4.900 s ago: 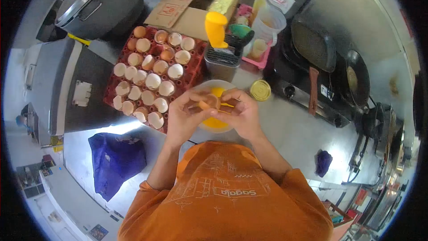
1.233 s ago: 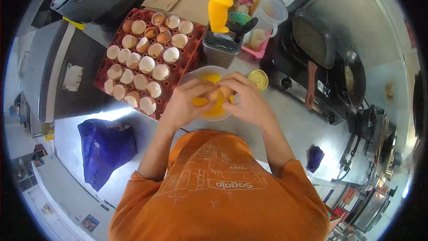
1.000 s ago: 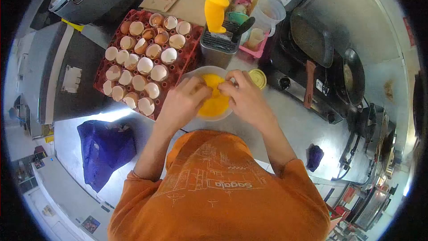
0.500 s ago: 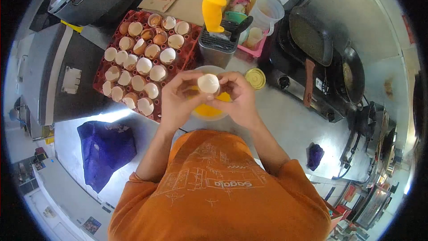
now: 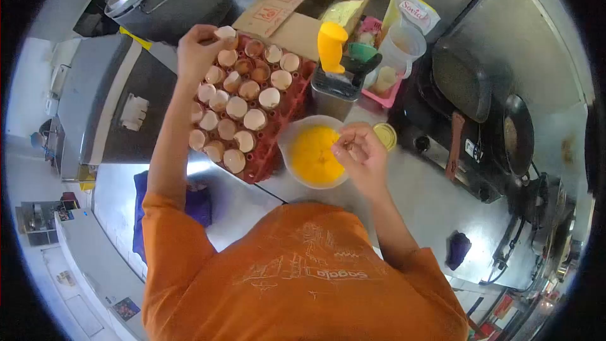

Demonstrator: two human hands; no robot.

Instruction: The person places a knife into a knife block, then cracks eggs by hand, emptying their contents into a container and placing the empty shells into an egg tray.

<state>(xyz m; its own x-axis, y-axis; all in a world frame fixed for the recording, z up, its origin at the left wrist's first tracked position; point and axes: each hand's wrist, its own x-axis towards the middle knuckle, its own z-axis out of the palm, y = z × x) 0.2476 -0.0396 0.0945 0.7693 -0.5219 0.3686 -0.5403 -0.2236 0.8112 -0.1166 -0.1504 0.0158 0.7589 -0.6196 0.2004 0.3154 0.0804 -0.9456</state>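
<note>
My left hand (image 5: 199, 50) grips an eggshell (image 5: 225, 33) at the far left corner of the red egg tray (image 5: 287, 110). Many empty, broken shells stand in the tray, their white insides showing. My right hand (image 5: 358, 150) is at the right rim of a white bowl (image 5: 287, 136), its fingers pinched together; whether something small is between them I cannot make out. Yellow beaten-looking egg (image 5: 312, 155) fills the bottom of the bowl.
Behind the bowl, a metal container (image 5: 332, 98) holds a yellow-handled tool (image 5: 331, 44). A round lid (image 5: 384, 136) lies to the right, near a stove (image 5: 435, 145) with pans. A large pot (image 5: 183, 6), cardboard (image 5: 297, 28), pink basket (image 5: 382, 96) and purple cloths (image 5: 457, 250) are around.
My left hand has moved from over the bowl to the tray's far left corner with the shell. My right hand has parted from it and shifted slightly right. The whole view has shifted.
</note>
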